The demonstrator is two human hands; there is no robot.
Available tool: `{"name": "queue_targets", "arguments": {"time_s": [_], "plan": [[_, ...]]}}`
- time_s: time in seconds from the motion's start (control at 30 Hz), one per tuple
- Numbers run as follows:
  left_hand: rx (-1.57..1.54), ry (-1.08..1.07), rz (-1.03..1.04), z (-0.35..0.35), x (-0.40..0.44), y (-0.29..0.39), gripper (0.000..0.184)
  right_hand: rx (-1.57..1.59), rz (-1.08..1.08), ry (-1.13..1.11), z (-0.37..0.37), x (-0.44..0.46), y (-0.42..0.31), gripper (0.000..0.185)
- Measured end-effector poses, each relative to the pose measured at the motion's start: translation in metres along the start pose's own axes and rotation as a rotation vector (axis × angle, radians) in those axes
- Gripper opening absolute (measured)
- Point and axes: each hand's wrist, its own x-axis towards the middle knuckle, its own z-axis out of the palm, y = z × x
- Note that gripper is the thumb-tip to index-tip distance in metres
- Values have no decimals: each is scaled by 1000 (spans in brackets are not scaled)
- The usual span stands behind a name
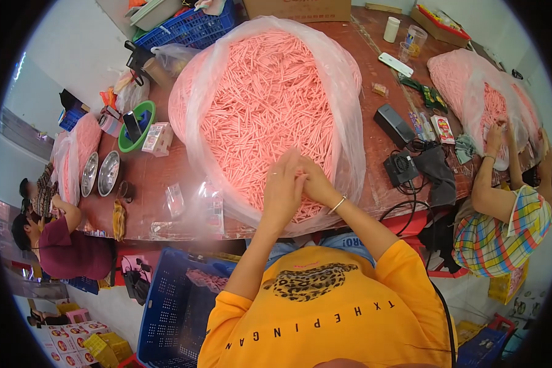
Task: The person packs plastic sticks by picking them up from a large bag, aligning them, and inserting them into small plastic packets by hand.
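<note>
A large clear plastic bag (348,122) stands on the table in front of me, its mouth folded wide. Short, thin pink sticks (264,92) fill it. Over the near part of the heap, my left hand (283,181) and my right hand (316,182) meet, fingers bent inward and touching. A bracelet (337,205) circles my right wrist. Whatever lies between the fingers is too small and hidden to make out.
Left of the bag are a green basin (142,142), metal bowls (109,173) and small clear packs (175,200). To the right lie a black box (394,124), cables and a white phone (395,64). A blue crate (165,313) stands below the table edge. People work at both sides.
</note>
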Motion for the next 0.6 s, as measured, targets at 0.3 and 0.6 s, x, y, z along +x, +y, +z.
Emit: {"name": "queue_targets", "arguments": {"time_s": [0.3, 0.6], "plan": [[-443, 159, -305, -5, -12, -14, 31, 940, 218, 53, -20, 20, -49, 47], [-186, 71, -94, -4, 5, 1, 12, 877, 268, -8, -17, 11, -57, 49]]}}
